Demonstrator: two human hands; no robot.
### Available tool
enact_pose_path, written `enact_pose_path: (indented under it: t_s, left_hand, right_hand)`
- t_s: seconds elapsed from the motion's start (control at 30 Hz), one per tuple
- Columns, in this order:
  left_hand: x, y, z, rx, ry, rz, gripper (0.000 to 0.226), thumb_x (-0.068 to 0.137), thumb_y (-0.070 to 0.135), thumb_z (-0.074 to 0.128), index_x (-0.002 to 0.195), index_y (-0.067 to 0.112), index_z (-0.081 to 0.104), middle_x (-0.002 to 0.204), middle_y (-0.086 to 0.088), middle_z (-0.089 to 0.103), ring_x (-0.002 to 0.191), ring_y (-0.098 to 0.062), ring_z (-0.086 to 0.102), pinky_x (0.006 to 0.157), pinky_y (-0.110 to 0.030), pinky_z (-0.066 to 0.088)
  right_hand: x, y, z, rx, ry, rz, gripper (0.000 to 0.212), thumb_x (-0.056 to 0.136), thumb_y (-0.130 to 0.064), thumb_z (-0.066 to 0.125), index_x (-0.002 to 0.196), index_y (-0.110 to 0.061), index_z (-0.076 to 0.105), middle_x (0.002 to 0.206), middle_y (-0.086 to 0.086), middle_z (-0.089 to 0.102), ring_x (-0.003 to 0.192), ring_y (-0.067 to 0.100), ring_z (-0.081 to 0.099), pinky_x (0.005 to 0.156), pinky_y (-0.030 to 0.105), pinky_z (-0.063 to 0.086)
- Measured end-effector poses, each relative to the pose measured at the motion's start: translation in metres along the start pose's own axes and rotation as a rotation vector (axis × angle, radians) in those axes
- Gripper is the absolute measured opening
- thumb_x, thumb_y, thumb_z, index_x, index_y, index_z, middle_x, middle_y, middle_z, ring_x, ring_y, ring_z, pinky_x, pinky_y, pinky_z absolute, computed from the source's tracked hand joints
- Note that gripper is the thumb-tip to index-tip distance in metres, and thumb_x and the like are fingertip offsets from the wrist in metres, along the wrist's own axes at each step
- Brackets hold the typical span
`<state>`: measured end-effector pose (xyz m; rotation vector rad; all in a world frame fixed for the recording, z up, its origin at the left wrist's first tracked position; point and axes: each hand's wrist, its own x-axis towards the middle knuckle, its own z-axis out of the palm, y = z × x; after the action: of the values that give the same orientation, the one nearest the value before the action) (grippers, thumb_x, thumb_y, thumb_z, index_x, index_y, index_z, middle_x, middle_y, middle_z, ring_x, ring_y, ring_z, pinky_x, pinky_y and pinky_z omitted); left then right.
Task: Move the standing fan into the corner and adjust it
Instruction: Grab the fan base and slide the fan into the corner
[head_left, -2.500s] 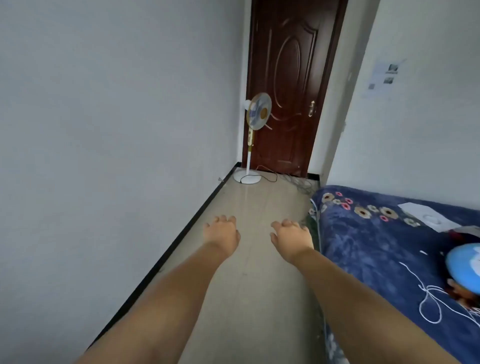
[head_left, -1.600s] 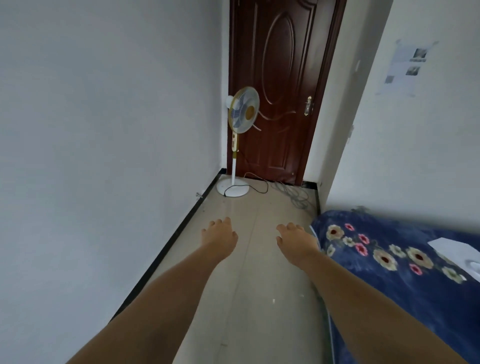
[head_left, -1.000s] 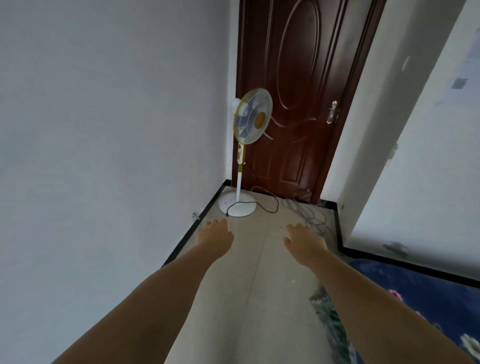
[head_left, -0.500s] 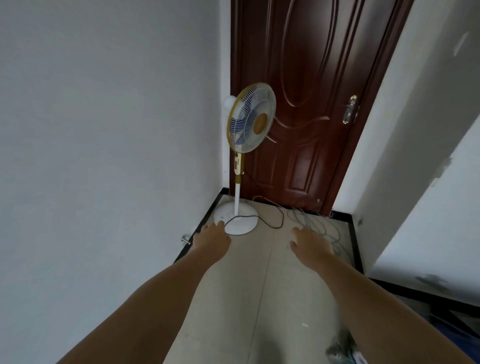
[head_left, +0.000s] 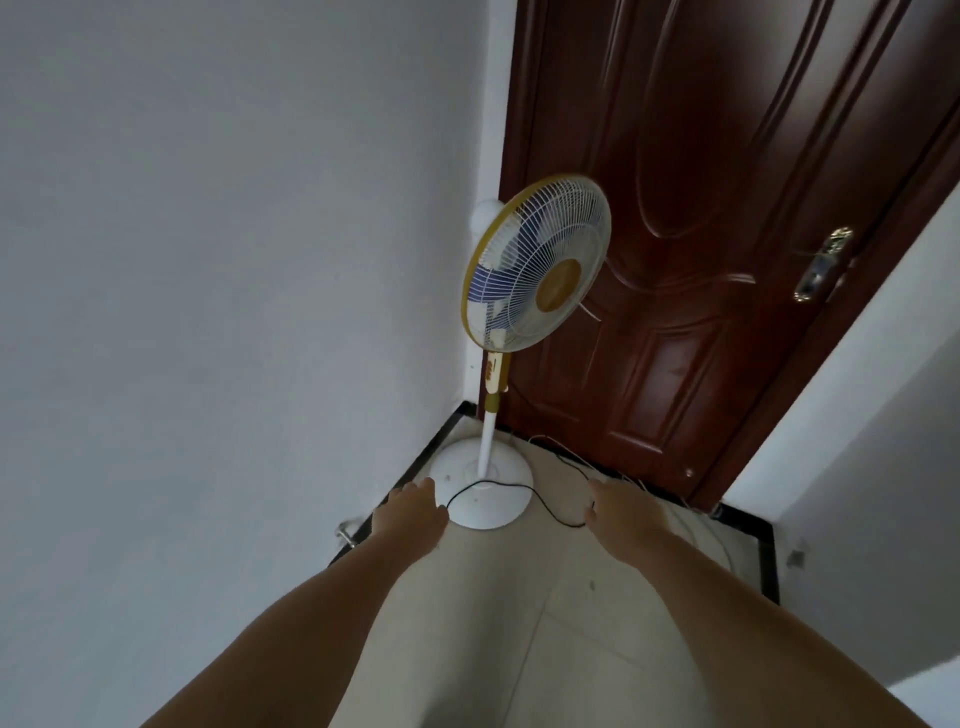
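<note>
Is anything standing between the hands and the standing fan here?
Nothing visible blocks either hand. The left hand and right hand reach over bare floor toward the standing fan. Only its black cord loops off the base onto the floor between them, low and thin.

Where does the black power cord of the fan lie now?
In the head view, the black cord runs across the fan's white round base and out onto the floor to the right, ending near the right hand.

beige tiled floor (head_left: 519, 623) under fan base (head_left: 483, 491)
</note>
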<state>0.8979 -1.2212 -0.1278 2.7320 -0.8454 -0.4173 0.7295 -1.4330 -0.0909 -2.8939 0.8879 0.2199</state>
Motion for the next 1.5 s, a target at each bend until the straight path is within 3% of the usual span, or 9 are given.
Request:
enact_pose_path:
  t_s: [0.17, 0.33, 0.57, 0.8, 0.97, 1.17, 1.27, 1.4, 1.5]
  left_hand:
    - [0.109, 0.016, -0.01, 0.024, -0.015, -0.035, 0.033, 0.093, 0.03, 0.038, 0.119, 0.012, 0.046, 0.121, -0.011, 0.055, 0.112, -0.027, 0.049, 0.089, -0.038, 0.041]
    - [0.2, 0.037, -0.015, 0.054, -0.063, -0.02, 0.031, 0.092, 0.028, 0.036, 0.116, 0.011, 0.047, 0.117, -0.011, 0.056, 0.108, -0.027, 0.05, 0.086, -0.038, 0.042]
    - [0.289, 0.06, 0.002, 0.03, -0.146, -0.045, 0.032, 0.092, 0.032, 0.039, 0.116, 0.013, 0.049, 0.117, -0.009, 0.056, 0.109, -0.026, 0.05, 0.086, -0.038, 0.044]
    - [0.382, 0.095, 0.041, 0.018, -0.196, -0.187, 0.037, 0.091, 0.035, 0.04, 0.118, 0.012, 0.052, 0.121, -0.01, 0.057, 0.112, -0.027, 0.052, 0.091, -0.04, 0.047]
    - [0.44, 0.134, 0.081, -0.019, -0.214, -0.28, 0.034, 0.093, 0.035, 0.042, 0.111, 0.009, 0.056, 0.114, -0.011, 0.062, 0.104, -0.026, 0.059, 0.083, -0.033, 0.047]
    - [0.493, 0.137, 0.165, -0.071, -0.287, -0.421, 0.029, 0.093, 0.032, 0.043, 0.104, 0.012, 0.06, 0.108, -0.007, 0.064, 0.099, -0.022, 0.059, 0.086, -0.033, 0.05]
    - [0.532, 0.119, 0.221, -0.088, -0.316, -0.45, 0.027, 0.093, 0.032, 0.042, 0.1, 0.013, 0.06, 0.1, -0.004, 0.062, 0.089, -0.019, 0.057, 0.075, -0.027, 0.046]
    - [0.573, 0.081, 0.316, -0.096, -0.333, -0.488, 0.027, 0.093, 0.035, 0.041, 0.097, 0.015, 0.059, 0.095, -0.001, 0.059, 0.082, -0.016, 0.054, 0.069, -0.025, 0.042]
    - [0.601, 0.032, 0.403, -0.097, -0.337, -0.521, 0.035, 0.093, 0.036, 0.041, 0.106, 0.011, 0.06, 0.107, -0.006, 0.064, 0.092, -0.019, 0.061, 0.079, -0.028, 0.05]
  right_hand:
    - [0.107, 0.013, 0.002, -0.002, 0.02, 0.002, 0.031, 0.097, -0.03, 0.036, 0.118, -0.013, 0.049, 0.12, 0.008, 0.056, 0.109, 0.024, 0.055, 0.075, 0.03, 0.037]
    - [0.2, 0.027, 0.0, 0.061, -0.014, 0.026, 0.037, 0.097, -0.033, 0.037, 0.126, -0.013, 0.047, 0.124, 0.01, 0.056, 0.113, 0.027, 0.055, 0.087, 0.036, 0.046]
    - [0.296, 0.054, 0.01, 0.085, -0.097, 0.025, 0.037, 0.097, -0.034, 0.037, 0.127, -0.013, 0.046, 0.124, 0.01, 0.056, 0.111, 0.026, 0.056, 0.087, 0.036, 0.046]
    - [0.393, 0.11, 0.032, 0.095, -0.233, -0.052, 0.042, 0.097, -0.034, 0.038, 0.134, -0.015, 0.041, 0.129, 0.01, 0.054, 0.115, 0.026, 0.055, 0.095, 0.04, 0.047]
    - [0.469, 0.157, 0.06, 0.136, -0.334, -0.113, 0.045, 0.097, -0.036, 0.039, 0.137, -0.016, 0.04, 0.134, 0.009, 0.052, 0.122, 0.025, 0.051, 0.099, 0.039, 0.044]
    - [0.521, 0.178, 0.142, 0.265, -0.517, -0.117, 0.057, 0.096, -0.038, 0.042, 0.147, -0.016, 0.027, 0.142, 0.012, 0.045, 0.129, 0.027, 0.046, 0.102, 0.037, 0.042]
    - [0.542, 0.18, 0.201, 0.323, -0.576, -0.105, 0.06, 0.096, -0.039, 0.044, 0.148, -0.017, 0.024, 0.145, 0.012, 0.043, 0.131, 0.026, 0.044, 0.103, 0.036, 0.04]
    - [0.592, 0.184, 0.291, 0.368, -0.563, -0.105, 0.054, 0.095, -0.038, 0.046, 0.144, -0.017, 0.034, 0.136, 0.012, 0.052, 0.121, 0.026, 0.052, 0.094, 0.033, 0.045]
    - [0.643, 0.183, 0.377, 0.416, -0.532, -0.086, 0.05, 0.094, -0.036, 0.048, 0.139, -0.015, 0.041, 0.132, 0.012, 0.056, 0.117, 0.026, 0.055, 0.095, 0.035, 0.048]
